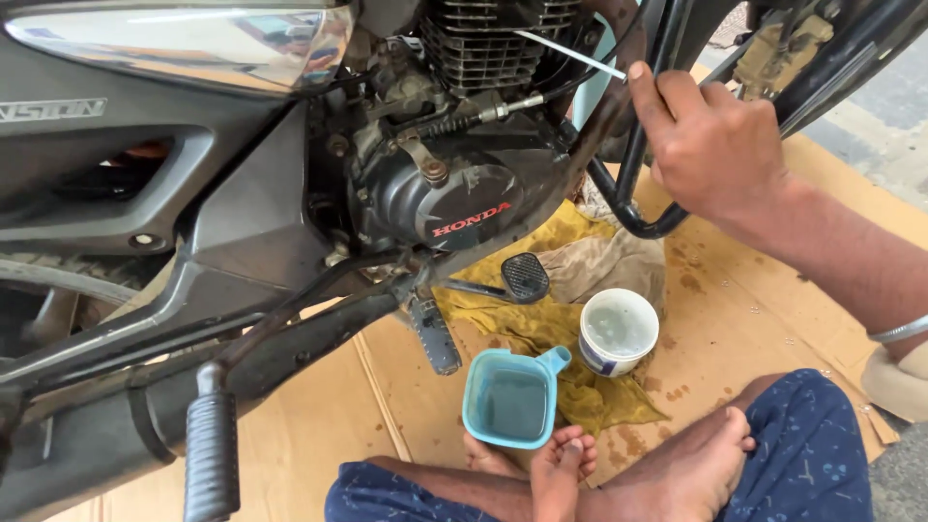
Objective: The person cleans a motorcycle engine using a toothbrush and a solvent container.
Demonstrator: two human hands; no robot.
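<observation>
Bare feet (619, 464) and crossed legs in blue patterned shorts (802, 454) sit closest to the camera, on flattened cardboard (754, 319) spread on the ground. Just above the toes stands a teal plastic jug (512, 396) with liquid in it, spout pointing up-right toward a white round tub (619, 332), which sits just beside it. Both rest at the edge of a stained yellow rag (541, 319) lying under the motorcycle engine (454, 184).

Right hand (710, 145) is raised to the right of the engine, forearm coming in from the right edge, a metal bangle (899, 331) at the wrist. Back of the hand faces the camera, fingers curled. Thumb and forefinger pinch the end of a thin silver rod (570, 53) that slants up-left toward the cylinder fins. The other fingers look wrapped on the black crash guard tube (628, 208) to the right of the engine, contact partly hidden.

Left hand is out of view.

Below the engine: brake pedal (525, 275) and footpeg (432, 333). Far left of the engine, the grey side panel (145, 164), with the rubber-capped kick lever (211, 454) below it.
</observation>
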